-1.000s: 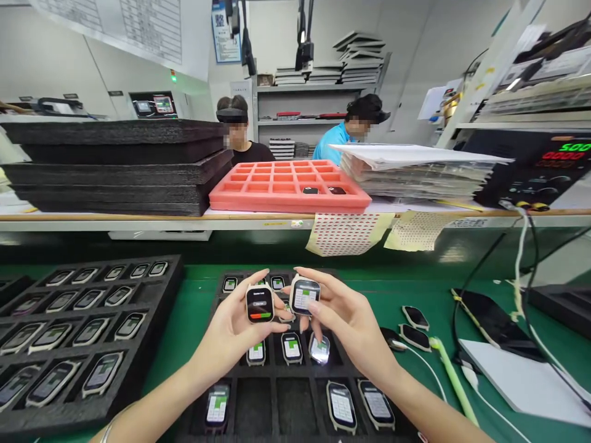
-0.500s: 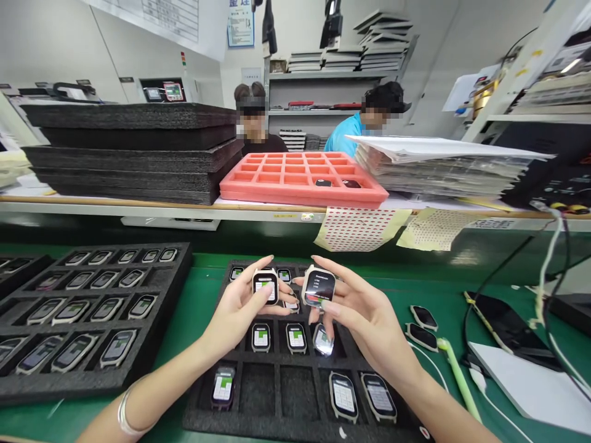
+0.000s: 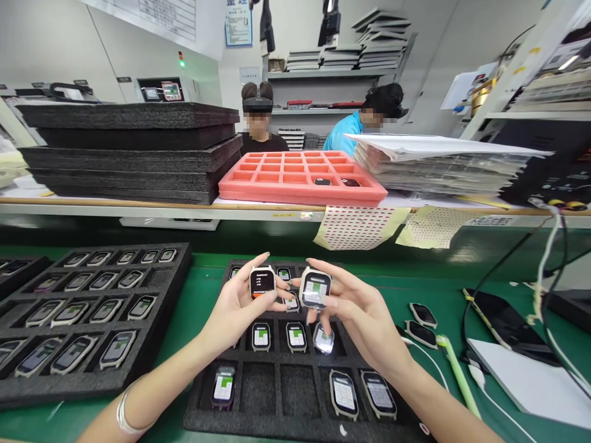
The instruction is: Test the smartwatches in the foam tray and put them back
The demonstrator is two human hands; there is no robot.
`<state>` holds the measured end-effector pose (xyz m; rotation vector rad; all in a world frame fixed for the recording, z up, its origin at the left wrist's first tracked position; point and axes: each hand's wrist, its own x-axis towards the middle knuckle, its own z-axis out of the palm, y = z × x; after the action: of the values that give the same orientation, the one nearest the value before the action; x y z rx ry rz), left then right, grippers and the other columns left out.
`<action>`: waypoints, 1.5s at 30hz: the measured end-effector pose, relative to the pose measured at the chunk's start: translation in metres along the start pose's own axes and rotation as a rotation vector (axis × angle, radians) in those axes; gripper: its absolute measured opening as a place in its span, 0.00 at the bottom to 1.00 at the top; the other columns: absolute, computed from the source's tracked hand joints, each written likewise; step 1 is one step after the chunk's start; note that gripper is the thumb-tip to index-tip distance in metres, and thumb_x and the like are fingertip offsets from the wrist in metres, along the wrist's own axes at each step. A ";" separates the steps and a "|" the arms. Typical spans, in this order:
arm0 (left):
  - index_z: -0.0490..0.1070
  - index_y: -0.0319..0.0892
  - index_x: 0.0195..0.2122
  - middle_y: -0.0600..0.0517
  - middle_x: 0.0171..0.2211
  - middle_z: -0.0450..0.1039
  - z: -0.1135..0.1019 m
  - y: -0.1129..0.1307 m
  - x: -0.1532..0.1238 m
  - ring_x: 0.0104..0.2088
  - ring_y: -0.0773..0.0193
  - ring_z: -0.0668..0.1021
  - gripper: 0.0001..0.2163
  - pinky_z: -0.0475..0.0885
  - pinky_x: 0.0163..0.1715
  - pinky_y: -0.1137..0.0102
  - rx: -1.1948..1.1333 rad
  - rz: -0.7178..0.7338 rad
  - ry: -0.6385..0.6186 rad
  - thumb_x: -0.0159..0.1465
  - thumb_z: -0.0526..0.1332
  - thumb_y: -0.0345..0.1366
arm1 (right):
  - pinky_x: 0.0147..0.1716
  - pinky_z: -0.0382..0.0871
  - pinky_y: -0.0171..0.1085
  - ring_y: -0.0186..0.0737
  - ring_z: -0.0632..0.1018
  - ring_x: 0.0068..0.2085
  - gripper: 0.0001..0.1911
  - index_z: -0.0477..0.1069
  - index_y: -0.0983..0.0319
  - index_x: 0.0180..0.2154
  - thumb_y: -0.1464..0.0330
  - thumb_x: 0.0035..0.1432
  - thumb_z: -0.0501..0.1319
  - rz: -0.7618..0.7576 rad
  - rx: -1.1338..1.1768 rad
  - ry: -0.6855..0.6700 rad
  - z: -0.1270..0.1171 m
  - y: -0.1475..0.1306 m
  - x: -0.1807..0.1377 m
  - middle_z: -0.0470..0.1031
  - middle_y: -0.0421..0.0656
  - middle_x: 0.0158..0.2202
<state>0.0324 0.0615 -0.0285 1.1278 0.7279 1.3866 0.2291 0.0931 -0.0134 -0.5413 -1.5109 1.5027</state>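
My left hand (image 3: 242,304) grips a smartwatch (image 3: 262,283) without a strap, its dark screen showing white lines of text and an orange strip. In my right hand (image 3: 364,307) is a second smartwatch (image 3: 315,289) in a pale case, with a white and green screen. Both are held side by side above a black foam tray (image 3: 258,424). Several lit watches sit in the tray's compartments, among them a purple-cased watch (image 3: 223,389) at the front left and a pale watch (image 3: 343,394) at the front right. My hands hide part of the back rows.
Another foam tray (image 3: 138,351) of watches lies to the left. Two watch faces (image 3: 422,334), a green stick (image 3: 459,375), cables and a phone (image 3: 510,326) lie at right. On the shelf are stacked black foam (image 3: 133,117) and a pink tray (image 3: 302,195). Two people are behind it.
The left watch's screen went from white and green to dark with text. The right one's changed from dark text to white and green. Both hands stay nearly in place.
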 end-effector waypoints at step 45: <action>0.42 0.53 0.64 0.49 0.43 0.68 -0.024 -0.042 -0.071 0.43 0.59 0.76 0.35 0.72 0.47 0.57 0.008 -0.353 -0.075 0.61 0.61 0.28 | 0.21 0.70 0.29 0.35 0.77 0.31 0.30 0.59 0.59 0.57 0.71 0.54 0.65 0.426 -0.084 -0.157 0.000 0.058 -0.052 0.74 0.43 0.38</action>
<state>0.0181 0.0036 -0.0908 0.9955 0.8338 1.0398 0.2380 0.0598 -0.0829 -0.8523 -1.6565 1.8454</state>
